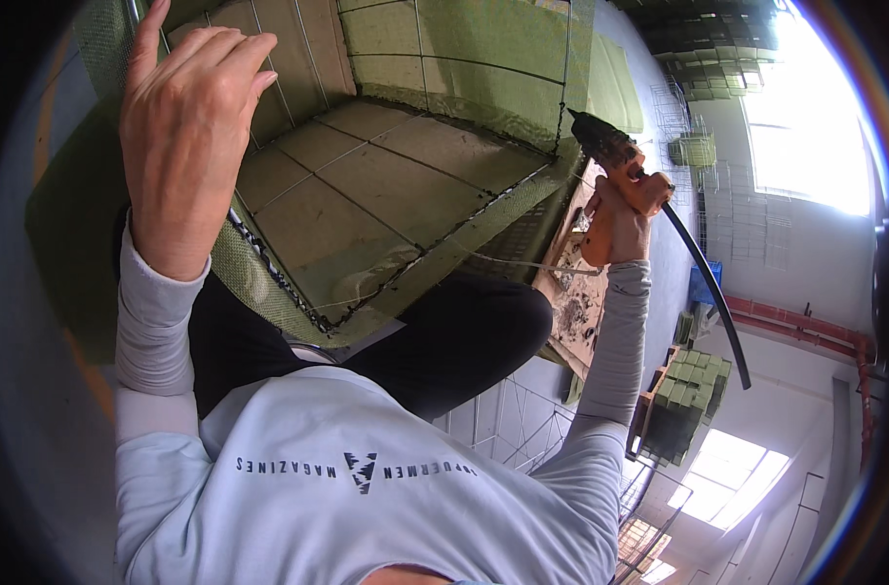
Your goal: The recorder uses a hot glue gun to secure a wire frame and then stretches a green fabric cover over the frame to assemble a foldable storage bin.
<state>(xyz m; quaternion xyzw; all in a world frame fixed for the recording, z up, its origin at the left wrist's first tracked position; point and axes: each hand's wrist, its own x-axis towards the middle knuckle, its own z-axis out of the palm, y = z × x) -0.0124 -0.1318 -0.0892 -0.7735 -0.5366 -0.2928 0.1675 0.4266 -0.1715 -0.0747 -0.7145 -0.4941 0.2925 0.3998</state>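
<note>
My right hand [620,224] grips a hot glue gun [622,161], orange with a blackened nozzle. A long black glue stick [706,278] sticks out of its back end, and a thin pale cord hangs from the handle. The nozzle points up and left, close to a corner of a wire-frame box [352,185] lined with green mesh and brown panels. Black glue runs along the box's edges and wires. Over the box's left side, my left hand [193,136] is raised, little finger spread and other fingers bent; nothing shows in it, though some fingertips are hidden.
The box leans over my legs [464,322], in black trousers. Beside it lies a glue-stained board [576,302]. To the right are a stack of green mesh pieces [693,390], wire grids [747,219], a blue bin [705,281] and red pipes [795,327] along the wall.
</note>
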